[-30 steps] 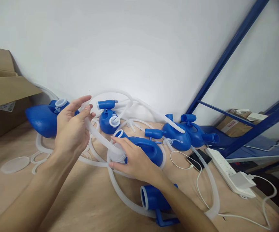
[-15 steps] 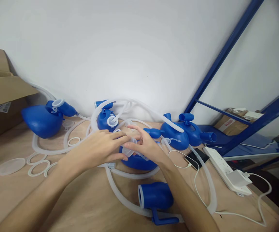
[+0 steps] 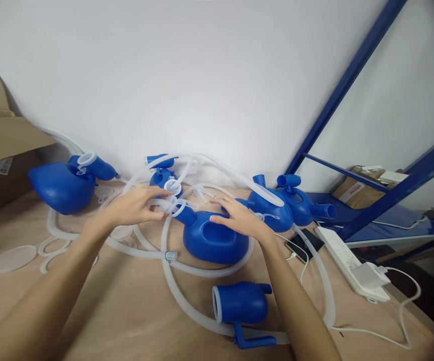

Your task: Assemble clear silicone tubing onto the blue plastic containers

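Between its thumb and fingers, my left hand (image 3: 136, 204) holds a translucent plastic cap (image 3: 169, 203) with a strap, right by the mouth of a blue plastic urinal bottle (image 3: 213, 250). The bottle lies on the table with its white-rimmed neck tilted up to the left. My right hand (image 3: 241, 218) is over the bottle's handle side, thumb and fingers apart; whether it touches the bottle I cannot tell. Nearer to me lies a blue funnel-shaped piece (image 3: 241, 302) with a white rim and a blue lever. A translucent hose (image 3: 177, 291) curves around the bottle.
More blue bottles stand at the left (image 3: 61, 188), behind my left hand, and at the right (image 3: 277, 210). White rings (image 3: 53, 245) and a translucent disc (image 3: 13, 258) lie at left. A cardboard box (image 3: 10, 135), phone (image 3: 305, 244), power strip (image 3: 348, 265) and blue shelf frame (image 3: 347, 95) flank the table.
My hands have moved apart. The left went left and up with the translucent cap to the bottle's mouth; the right shifted slightly right. The bottle's neck and handle now show.
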`<state>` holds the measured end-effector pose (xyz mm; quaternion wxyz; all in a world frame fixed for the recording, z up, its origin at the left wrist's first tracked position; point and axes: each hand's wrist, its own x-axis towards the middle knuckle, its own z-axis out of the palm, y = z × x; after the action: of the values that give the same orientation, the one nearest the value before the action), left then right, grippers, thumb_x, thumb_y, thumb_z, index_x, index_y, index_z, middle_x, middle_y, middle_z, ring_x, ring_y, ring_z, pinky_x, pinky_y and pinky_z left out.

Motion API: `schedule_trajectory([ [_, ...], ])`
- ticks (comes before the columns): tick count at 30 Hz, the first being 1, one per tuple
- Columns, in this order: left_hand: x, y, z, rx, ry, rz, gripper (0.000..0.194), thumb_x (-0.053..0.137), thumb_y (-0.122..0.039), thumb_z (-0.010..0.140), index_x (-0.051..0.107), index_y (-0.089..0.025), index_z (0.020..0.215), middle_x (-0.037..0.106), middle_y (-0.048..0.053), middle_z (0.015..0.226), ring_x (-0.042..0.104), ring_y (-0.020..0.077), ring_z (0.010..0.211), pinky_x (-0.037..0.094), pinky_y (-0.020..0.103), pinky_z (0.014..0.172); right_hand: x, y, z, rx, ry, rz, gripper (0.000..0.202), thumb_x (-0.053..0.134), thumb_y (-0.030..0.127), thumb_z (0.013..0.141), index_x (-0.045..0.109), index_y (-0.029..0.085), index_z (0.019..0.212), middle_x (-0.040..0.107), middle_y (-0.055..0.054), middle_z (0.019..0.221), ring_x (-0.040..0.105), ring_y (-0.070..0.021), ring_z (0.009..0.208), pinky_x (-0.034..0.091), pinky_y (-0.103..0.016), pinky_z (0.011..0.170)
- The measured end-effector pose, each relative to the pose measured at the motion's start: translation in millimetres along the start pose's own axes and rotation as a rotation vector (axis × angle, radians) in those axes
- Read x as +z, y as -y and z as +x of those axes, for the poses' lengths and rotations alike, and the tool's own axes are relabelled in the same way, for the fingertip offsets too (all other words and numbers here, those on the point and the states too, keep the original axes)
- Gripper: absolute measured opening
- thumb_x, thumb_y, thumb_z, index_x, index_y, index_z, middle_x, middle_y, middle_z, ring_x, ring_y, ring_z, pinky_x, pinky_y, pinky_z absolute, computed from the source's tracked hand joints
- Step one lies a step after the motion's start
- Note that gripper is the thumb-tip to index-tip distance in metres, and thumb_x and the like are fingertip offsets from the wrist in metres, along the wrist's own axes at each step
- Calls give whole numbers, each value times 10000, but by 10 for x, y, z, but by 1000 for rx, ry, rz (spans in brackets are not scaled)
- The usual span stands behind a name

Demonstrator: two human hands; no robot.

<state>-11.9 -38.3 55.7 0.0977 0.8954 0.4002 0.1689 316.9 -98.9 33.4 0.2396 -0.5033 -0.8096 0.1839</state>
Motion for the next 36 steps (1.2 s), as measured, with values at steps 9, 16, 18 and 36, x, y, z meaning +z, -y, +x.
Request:
schedule_trajectory([
  [9, 581, -77, 174, 29, -78, -182, 849, 622, -756, 858, 600, -144, 1446, 678, 173, 1408, 657, 379, 1256, 521, 432, 1057, 225, -216, 88, 107, 83, 81, 485, 810, 611, 801, 758, 153, 951, 770, -76, 966, 699, -262, 925, 523, -358, 870],
  [16, 905, -239, 214, -22, -238, -102, 694, 574, -545, 925, 533, -134, 1483, 659, 184, 1431, 658, 387, 1266, 513, 501, 1075, 235, -256, 141, 60, 107, 73, 401, 790, 564, 825, 740, 170, 877, 751, -42, 865, 679, -226, 826, 497, -315, 750],
  [18, 933, -282, 206, -31, -270, -95, 638, 555, -476, 931, 538, -142, 1474, 642, 171, 1457, 645, 372, 1295, 512, 495, 1081, 263, -296, 156, 16, 119, 71, 365, 774, 541, 845, 735, 179, 871, 752, -35, 854, 679, -220, 807, 494, -309, 731],
  [36, 772, -480, 258, -232, -171, -84, 422, 541, -517, 947, 675, -167, 1140, 796, 140, 1050, 747, 356, 998, 533, 413, 878, 278, -290, 138, 18, 98, 30, 273, 767, 439, 862, 762, 180, 949, 787, -60, 949, 721, -254, 888, 530, -345, 808],
])
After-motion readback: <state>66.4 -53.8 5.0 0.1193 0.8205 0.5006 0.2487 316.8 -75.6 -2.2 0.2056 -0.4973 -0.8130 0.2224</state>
